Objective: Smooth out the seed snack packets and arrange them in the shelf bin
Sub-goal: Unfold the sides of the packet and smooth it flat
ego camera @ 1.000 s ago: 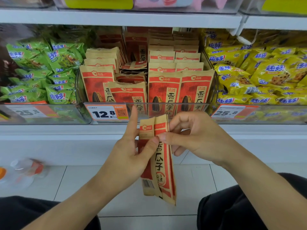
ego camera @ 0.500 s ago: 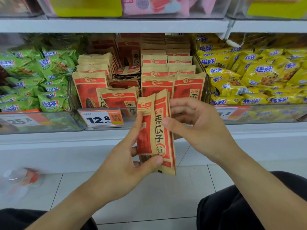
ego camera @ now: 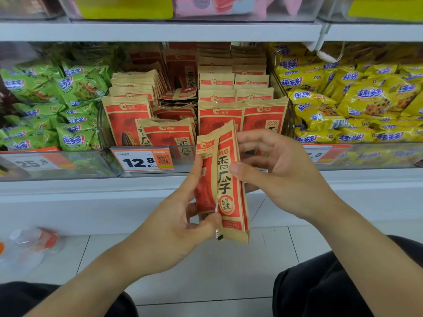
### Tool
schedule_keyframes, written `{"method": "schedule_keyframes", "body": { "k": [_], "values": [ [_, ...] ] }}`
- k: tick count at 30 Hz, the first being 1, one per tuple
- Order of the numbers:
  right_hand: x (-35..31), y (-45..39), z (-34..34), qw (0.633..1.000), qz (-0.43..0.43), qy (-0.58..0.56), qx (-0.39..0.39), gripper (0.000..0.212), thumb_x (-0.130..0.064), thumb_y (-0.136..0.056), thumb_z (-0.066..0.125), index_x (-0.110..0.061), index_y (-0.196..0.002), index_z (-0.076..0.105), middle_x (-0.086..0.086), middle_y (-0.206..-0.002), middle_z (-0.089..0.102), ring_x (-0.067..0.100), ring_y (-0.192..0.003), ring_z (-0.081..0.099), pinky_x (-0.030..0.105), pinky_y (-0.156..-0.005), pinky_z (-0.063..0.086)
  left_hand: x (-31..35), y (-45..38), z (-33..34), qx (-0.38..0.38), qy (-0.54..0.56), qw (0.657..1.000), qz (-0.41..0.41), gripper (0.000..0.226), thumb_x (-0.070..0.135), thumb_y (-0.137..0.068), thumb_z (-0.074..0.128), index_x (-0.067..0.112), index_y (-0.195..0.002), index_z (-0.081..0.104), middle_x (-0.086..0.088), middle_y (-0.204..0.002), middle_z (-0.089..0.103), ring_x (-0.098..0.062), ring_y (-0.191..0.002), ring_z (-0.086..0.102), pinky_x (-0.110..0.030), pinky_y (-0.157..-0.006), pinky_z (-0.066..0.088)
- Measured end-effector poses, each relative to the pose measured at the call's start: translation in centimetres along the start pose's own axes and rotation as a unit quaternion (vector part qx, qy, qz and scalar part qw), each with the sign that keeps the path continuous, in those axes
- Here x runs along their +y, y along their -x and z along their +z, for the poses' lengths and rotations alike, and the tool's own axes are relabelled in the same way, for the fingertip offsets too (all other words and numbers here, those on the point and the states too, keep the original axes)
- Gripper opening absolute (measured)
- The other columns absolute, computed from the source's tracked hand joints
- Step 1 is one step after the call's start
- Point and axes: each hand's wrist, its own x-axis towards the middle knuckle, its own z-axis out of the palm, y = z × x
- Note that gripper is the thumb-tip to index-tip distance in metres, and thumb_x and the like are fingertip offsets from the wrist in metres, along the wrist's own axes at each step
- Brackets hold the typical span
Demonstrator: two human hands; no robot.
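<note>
A red and tan seed snack packet (ego camera: 225,179), creased lengthwise down its middle, stands upright in front of the shelf. My left hand (ego camera: 180,223) grips its lower left part, thumb over the bottom front and forefinger up the left edge. My right hand (ego camera: 274,175) pinches its right side, thumb on the front and fingers behind. Behind it the clear shelf bin (ego camera: 107,133) holds several matching seed packets (ego camera: 263,115): neat upright rows on the right, slumped and flat ones at the middle and left.
Green snack bags (ego camera: 52,104) fill the bin to the left, yellow snack bags (ego camera: 357,99) the bin to the right. A 12.8 price tag (ego camera: 143,160) hangs on the bin's front. A clear bottle with an orange cap (ego camera: 32,243) lies on the tiled floor at left.
Both hands have lifted the folded packet from below the shelf edge up to the bin's front. My left hand slid down to the packet's lower part.
</note>
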Motion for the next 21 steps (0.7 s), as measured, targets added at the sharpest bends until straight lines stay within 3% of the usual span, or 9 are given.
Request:
{"method": "schedule_keyframes", "body": {
  "k": [4, 8, 10, 12, 15, 18, 21],
  "values": [
    [0.2, -0.2, -0.3, 1.0, -0.004, 0.006, 0.008, 0.037, -0.002, -0.083, 0.075, -0.011, -0.116, 0.062, 0.005, -0.104, 0.073, 0.022, -0.086, 0.073, 0.038, -0.061, 0.061, 0.5, 0.1, 0.0, 0.009, 0.025, 1.0, 0.006, 0.098, 0.018, -0.08, 0.069, 0.054, -0.148, 0.009, 0.024, -0.13, 0.06, -0.012, -0.113, 0.064, -0.028, -0.076, 0.059],
    [0.1, -0.2, -0.5, 1.0, -0.001, -0.008, 0.007, 0.04, -0.004, -0.077, 0.079, -0.007, -0.111, 0.058, 0.01, -0.1, 0.073, 0.025, -0.083, 0.074, 0.038, -0.062, 0.061, 1.1, 0.0, 0.1, 0.026, 0.041, 0.999, 0.009, 0.085, 0.035, -0.081, 0.069, 0.055, -0.147, 0.018, 0.025, -0.126, 0.062, -0.005, -0.114, 0.063, -0.017, -0.077, 0.055],
    [0.0, -0.1, -0.2, 1.0, -0.014, 0.016, 0.004, 0.041, -0.004, -0.075, 0.081, -0.009, -0.109, 0.058, 0.009, -0.098, 0.072, 0.024, -0.078, 0.073, 0.035, -0.061, 0.06, 1.3, 0.1, 0.2, 0.013, 0.039, 0.999, -0.006, 0.082, 0.051, -0.085, 0.068, 0.058, -0.147, 0.015, 0.025, -0.126, 0.062, -0.006, -0.112, 0.064, -0.019, -0.077, 0.056],
    [0.1, 0.2, 0.5, 0.999, -0.025, 0.045, 0.011, 0.04, -0.004, -0.076, 0.082, -0.014, -0.107, 0.058, 0.003, -0.096, 0.072, 0.019, -0.076, 0.072, 0.034, -0.06, 0.061, 1.1, 0.3, 0.3, -0.004, 0.023, 1.0, -0.013, 0.094, 0.055, -0.077, 0.07, 0.059, -0.148, 0.008, 0.027, -0.127, 0.06, -0.004, -0.113, 0.063, -0.024, -0.078, 0.058],
    [0.4, 0.7, 1.6, 0.997, -0.044, 0.061, 0.023, 0.041, -0.007, -0.078, 0.082, -0.023, -0.106, 0.057, -0.006, -0.097, 0.071, 0.014, -0.079, 0.071, 0.027, -0.058, 0.058, 1.2, 0.4, 0.6, 0.013, -0.04, 0.999, 0.002, 0.107, 0.059, -0.074, 0.075, 0.06, -0.147, -0.003, 0.032, -0.133, 0.052, 0.006, -0.119, 0.054, -0.014, -0.087, 0.052],
    [0.4, 1.2, 2.4, 0.996, -0.07, 0.059, -0.01, 0.045, -0.01, -0.08, 0.081, -0.026, -0.115, 0.057, -0.009, -0.106, 0.068, 0.012, -0.089, 0.071, 0.023, -0.06, 0.056, 0.9, 0.4, 0.8, 0.039, -0.097, 0.994, 0.017, 0.111, 0.041, -0.075, 0.081, 0.063, -0.145, -0.002, 0.028, -0.135, 0.049, -0.004, -0.112, 0.057, -0.02, -0.092, 0.051],
    [0.7, 1.1, 2.4, 0.989, -0.091, 0.11, -0.044, 0.044, -0.014, -0.085, 0.077, -0.026, -0.123, 0.057, -0.011, -0.117, 0.063, 0.012, -0.103, 0.067, 0.028, -0.074, 0.059, 0.7, 0.2, 0.3, 0.035, -0.135, 0.99, 0.029, 0.093, 0.003, -0.085, 0.067, 0.048, -0.15, 0.019, 0.024, -0.104, 0.064, -0.009, -0.083, 0.061, -0.014, -0.076, 0.049]
  ]
}}
